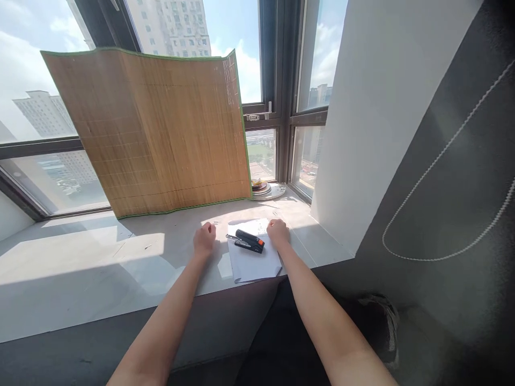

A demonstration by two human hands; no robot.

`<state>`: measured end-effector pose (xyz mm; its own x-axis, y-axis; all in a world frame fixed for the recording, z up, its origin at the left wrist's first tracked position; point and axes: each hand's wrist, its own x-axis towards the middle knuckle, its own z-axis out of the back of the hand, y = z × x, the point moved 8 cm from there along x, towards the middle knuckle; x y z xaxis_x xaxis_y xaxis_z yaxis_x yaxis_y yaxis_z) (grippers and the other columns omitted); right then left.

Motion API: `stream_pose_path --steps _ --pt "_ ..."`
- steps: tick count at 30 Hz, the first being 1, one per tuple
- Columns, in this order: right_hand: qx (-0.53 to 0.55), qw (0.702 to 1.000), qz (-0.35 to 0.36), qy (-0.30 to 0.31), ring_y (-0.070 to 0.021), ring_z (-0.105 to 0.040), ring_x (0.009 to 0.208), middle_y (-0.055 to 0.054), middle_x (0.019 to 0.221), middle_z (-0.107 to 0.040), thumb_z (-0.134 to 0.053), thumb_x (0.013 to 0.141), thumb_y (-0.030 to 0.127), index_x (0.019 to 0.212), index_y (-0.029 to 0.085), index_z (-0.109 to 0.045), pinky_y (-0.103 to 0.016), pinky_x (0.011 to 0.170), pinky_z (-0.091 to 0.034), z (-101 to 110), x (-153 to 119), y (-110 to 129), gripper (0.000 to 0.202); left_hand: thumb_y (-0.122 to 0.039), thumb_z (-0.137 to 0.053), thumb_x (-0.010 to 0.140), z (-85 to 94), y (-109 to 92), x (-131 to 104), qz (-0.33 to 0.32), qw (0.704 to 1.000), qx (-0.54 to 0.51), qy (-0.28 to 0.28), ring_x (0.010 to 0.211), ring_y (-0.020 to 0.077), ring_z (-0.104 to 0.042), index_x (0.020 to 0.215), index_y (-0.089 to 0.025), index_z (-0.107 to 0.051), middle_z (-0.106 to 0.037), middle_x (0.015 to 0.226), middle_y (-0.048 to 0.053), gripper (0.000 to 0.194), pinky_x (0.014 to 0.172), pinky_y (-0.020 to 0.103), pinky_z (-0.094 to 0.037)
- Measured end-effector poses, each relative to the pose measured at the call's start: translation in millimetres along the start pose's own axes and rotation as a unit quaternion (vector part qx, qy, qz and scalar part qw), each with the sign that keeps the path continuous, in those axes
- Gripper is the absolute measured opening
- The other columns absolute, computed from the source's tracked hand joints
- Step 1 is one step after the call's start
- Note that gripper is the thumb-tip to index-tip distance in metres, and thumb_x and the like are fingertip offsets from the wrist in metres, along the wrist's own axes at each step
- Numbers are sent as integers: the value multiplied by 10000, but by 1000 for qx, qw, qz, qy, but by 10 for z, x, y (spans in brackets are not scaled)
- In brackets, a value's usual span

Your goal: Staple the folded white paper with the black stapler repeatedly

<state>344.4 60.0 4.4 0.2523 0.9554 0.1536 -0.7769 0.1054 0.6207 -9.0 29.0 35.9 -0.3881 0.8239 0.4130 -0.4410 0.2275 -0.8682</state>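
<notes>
White sheets of paper (254, 268) lie on the pale window sill, and a black stapler (249, 241) with an orange spot rests on top of them. My left hand (205, 238) is closed in a fist on the sill, to the left of the paper and apart from it. My right hand (278, 232) is also curled into a fist, at the upper right edge of the paper. Nothing shows in either fist.
A bamboo mat (169, 128) with green edging leans against the window. Stacked round plates (267, 191) sit in the window corner. At the right, a beaded cord (432, 259) hangs by the wall. A dark bin (378, 327) stands below the sill (80, 289).
</notes>
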Motion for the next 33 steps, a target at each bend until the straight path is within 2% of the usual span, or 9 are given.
stream_pose_path --steps 4,6,8,15,21,25,28,30,33 --pt "7 1000 19 11 -214 -650 799 -92 839 -685 -563 887 78 763 197 -738 -312 787 -420 -57 -33 109 245 -138 -757 736 -74 158 205 -5 1000 -8 11 1193 388 -578 707 -243 -625 -649 969 145 171 1017 420 -443" --pt "10 1000 23 14 -210 -641 777 -95 832 -686 -563 887 73 766 192 -744 -308 758 -411 -60 -38 123 248 -95 -749 724 -146 217 216 -15 999 -32 17 1372 406 -504 805 -236 -688 -678 1155 181 174 1143 467 -398" --pt "16 999 29 17 -201 -631 759 -92 843 -694 -561 890 72 776 191 -751 -302 727 -400 -52 -43 128 251 -80 -738 757 -213 268 202 -16 998 -47 30 1443 400 -469 838 -240 -708 -697 1215 184 181 1202 491 -364" --pt "53 997 48 20 -186 -625 757 -120 996 -730 -565 879 59 798 172 -781 -289 656 -387 -38 -102 194 256 -87 -715 853 -209 228 62 -33 995 38 83 1229 381 -616 694 -242 -613 -680 962 151 245 1128 426 -441" --pt "111 987 118 13 -198 -661 910 -89 1037 -716 -535 949 100 927 180 -801 -280 784 -487 -2 -170 436 278 -91 -656 900 -116 109 -200 -54 987 114 100 1036 342 -658 674 -252 -557 -646 842 110 294 985 378 -496" --pt "198 947 242 76 -160 -638 830 -19 1007 -703 -637 1018 301 1013 236 -783 -283 814 -524 -16 -345 697 160 -104 -607 940 -131 59 -324 -84 956 252 128 900 295 -678 881 -237 -638 -702 875 77 149 795 341 -490" --pt "218 915 321 109 -193 -637 905 -34 1026 -684 -763 981 438 1080 236 -760 -324 853 -516 -24 -564 838 225 -98 -586 962 -220 2 -367 -131 930 306 156 856 257 -697 1101 -230 -661 -749 974 67 206 746 325 -497" --pt "182 919 335 98 -235 -638 1038 -51 1075 -686 -856 917 454 1154 236 -733 -344 906 -502 -32 -670 867 345 -77 -562 967 -275 -74 -388 -184 926 288 161 913 254 -711 1185 -215 -675 -749 1047 87 281 796 336 -532" --pt "132 932 326 90 -255 -631 1137 -72 1169 -696 -884 897 368 1226 233 -685 -341 935 -484 -62 -753 868 408 -64 -490 989 -293 -165 -416 -256 919 262 146 974 264 -707 1200 -192 -713 -711 1083 118 333 833 353 -558"
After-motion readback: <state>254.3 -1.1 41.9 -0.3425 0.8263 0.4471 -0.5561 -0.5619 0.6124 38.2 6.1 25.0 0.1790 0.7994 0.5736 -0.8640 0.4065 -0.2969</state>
